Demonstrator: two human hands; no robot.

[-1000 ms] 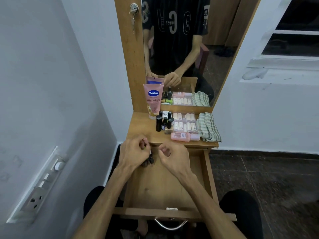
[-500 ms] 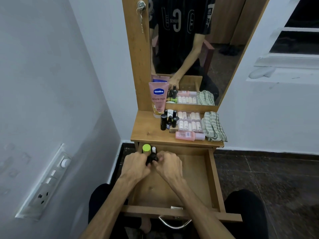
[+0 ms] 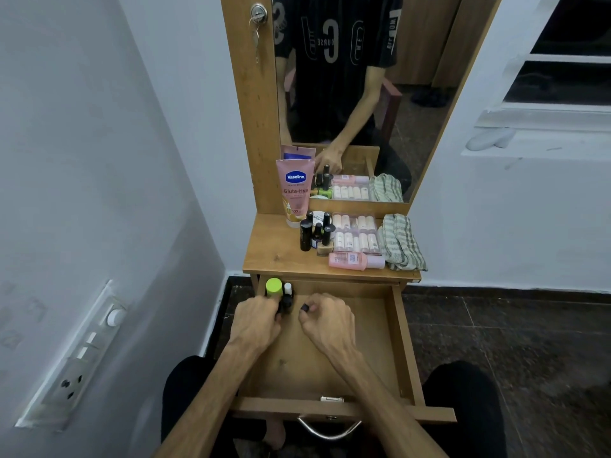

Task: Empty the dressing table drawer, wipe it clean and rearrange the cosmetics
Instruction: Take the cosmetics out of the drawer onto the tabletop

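The left hand (image 3: 256,320) holds a small dark bottle (image 3: 285,303) upright at the drawer's (image 3: 398,338) back-left corner; the right hand (image 3: 325,320), beside it, pinches another dark bottle (image 3: 304,307).

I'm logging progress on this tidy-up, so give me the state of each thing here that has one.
Drawer: pulled open.
Green-capped bottle: upright in the drawer's far left corner.
Left hand: grips a small dark bottle.
Right hand: pinches a small dark item.
Pink bottle: lying on the tabletop.
Striped cloth: folded.
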